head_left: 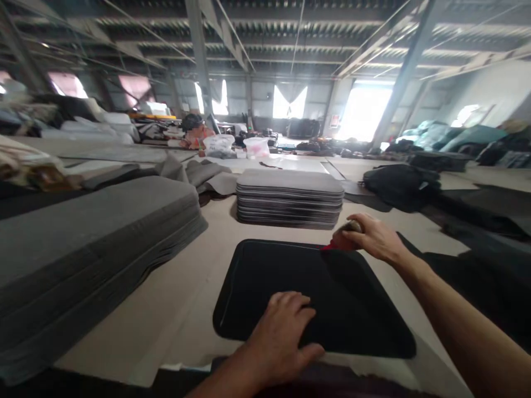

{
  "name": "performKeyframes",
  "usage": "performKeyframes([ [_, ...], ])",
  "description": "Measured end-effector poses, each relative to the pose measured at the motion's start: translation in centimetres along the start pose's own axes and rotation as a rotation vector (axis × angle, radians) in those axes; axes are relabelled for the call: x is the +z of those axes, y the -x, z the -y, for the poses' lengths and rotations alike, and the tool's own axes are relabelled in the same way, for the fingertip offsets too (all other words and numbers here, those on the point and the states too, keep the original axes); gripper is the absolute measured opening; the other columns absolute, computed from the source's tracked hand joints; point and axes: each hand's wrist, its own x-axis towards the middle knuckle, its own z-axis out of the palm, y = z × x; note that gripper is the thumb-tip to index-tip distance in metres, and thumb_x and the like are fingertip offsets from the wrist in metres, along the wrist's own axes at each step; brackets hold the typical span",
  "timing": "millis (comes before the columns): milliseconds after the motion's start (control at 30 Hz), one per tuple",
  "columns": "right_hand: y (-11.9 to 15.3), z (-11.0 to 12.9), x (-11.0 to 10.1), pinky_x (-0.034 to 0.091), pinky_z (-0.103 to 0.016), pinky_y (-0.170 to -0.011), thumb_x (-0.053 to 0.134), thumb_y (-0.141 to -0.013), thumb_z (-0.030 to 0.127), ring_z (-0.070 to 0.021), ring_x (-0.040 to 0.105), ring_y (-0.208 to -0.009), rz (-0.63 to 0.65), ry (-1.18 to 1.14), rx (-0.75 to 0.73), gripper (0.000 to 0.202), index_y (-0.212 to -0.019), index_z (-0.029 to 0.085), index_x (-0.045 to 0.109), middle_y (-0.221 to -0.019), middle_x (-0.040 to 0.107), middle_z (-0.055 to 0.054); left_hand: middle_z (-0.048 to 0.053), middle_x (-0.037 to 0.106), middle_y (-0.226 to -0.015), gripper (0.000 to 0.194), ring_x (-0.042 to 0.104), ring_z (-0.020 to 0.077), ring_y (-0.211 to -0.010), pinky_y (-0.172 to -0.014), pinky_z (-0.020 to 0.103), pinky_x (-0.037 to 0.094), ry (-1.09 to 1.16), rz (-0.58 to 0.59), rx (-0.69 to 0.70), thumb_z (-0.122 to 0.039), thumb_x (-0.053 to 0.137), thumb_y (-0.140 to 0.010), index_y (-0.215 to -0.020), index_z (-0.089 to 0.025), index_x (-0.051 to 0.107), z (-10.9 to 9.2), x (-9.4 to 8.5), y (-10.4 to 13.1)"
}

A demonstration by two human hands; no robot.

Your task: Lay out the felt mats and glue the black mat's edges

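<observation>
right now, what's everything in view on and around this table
black mat: one, black, flat on the table in front
small tool: one, red tip, at the mat's far right corner, in the right hand
grey mat stack: one, grey, behind the black mat
grey sheet pile: one, grey, left
black bag: one, black, right rear
plastic tubs: two, whitish, far back
person: one, far back
left hand: pressing the mat's near edge
right hand: fingers closed on the tool

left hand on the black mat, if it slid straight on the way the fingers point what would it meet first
Probably only more of the black mat: the left hand points up the mat. Beyond its far edge, the stack of grey mats, though depth is unclear.
</observation>
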Motion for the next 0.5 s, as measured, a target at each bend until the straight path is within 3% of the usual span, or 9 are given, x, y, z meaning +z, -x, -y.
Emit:
performKeyframes([
  [133, 2.5, -4.4, -1.6, 0.043, -0.037, -0.070, 0.058, -0.084, 0.054, -0.0306, 0.062, -0.093, 0.004, 0.009, 0.181, 0.042, -0.112, 0.024, 0.065, -0.107, 0.067, -0.009, 0.007, 0.049, -0.148, 0.057, 0.039, 0.0289, -0.139, -0.121, 0.050, 0.032, -0.018, 0.000, -0.071, -0.044, 0.074, -0.085, -0.135, -0.023, 0.056, -0.1, -0.1, 0.0],
  [233, 4.2, -6.5, -2.5, 0.044, -0.036, -0.069, 0.057, -0.082, 0.054, -0.0297, 0.063, -0.090, -0.001, -0.027, 0.261, 0.040, -0.106, 0.024, 0.065, -0.100, 0.068, -0.008, 0.011, 0.048, -0.148, 0.048, 0.037, 0.0304, -0.141, -0.121, 0.051, 0.033, -0.043, 0.002, -0.139, -0.039, 0.065, -0.092, -0.133, -0.017, 0.057, -0.2, 0.1, -0.2],
  [367, 5.7, -7.6, -2.9, 0.045, -0.037, -0.070, 0.057, -0.081, 0.055, -0.0296, 0.063, -0.090, -0.040, -0.032, 0.320, 0.041, -0.106, 0.024, 0.064, -0.100, 0.068, -0.007, 0.014, 0.049, -0.146, 0.039, 0.040, 0.0265, -0.139, -0.120, 0.045, 0.036, -0.126, 0.023, -0.175, -0.023, 0.047, -0.098, -0.134, -0.011, 0.056, -0.5, 0.0, -0.7],
  [500, 6.0, -7.3, -2.9, 0.045, -0.037, -0.071, 0.057, -0.081, 0.055, -0.0308, 0.062, -0.093, -0.056, -0.007, 0.312, 0.044, -0.110, 0.023, 0.064, -0.105, 0.067, -0.009, 0.010, 0.054, -0.142, 0.037, 0.045, 0.0301, -0.134, -0.112, 0.050, 0.042, -0.270, 0.126, -0.172, -0.026, 0.057, -0.094, -0.130, -0.019, 0.062, -1.3, -1.8, -1.8],
])
